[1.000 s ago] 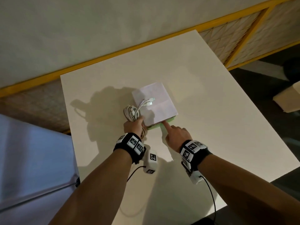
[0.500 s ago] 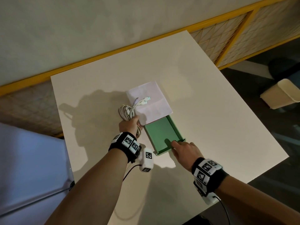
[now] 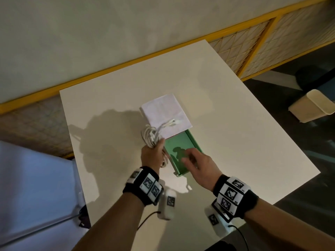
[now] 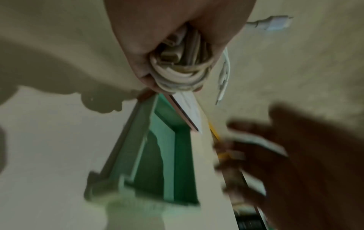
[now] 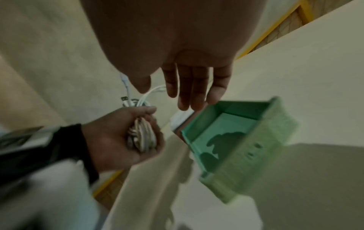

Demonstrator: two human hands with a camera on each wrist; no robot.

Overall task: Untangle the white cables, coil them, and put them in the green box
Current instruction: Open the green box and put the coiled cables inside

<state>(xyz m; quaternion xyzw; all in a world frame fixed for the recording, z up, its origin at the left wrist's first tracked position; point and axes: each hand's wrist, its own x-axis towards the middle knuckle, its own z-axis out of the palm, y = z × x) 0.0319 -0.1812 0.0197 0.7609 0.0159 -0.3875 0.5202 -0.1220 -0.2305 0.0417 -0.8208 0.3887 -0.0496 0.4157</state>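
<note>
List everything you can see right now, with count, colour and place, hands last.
white cables: one coiled bundle, white, gripped in the left hand, plug ends lying on the sleeve
green box: one green tray, slid partly out of its sleeve, mid-table, nothing inside
sleeve: one, white, over the tray's far end
table: one, white
bin: one, cream, on the floor at right
left hand: holds the coil
right hand: fingers straight, over the tray
</note>
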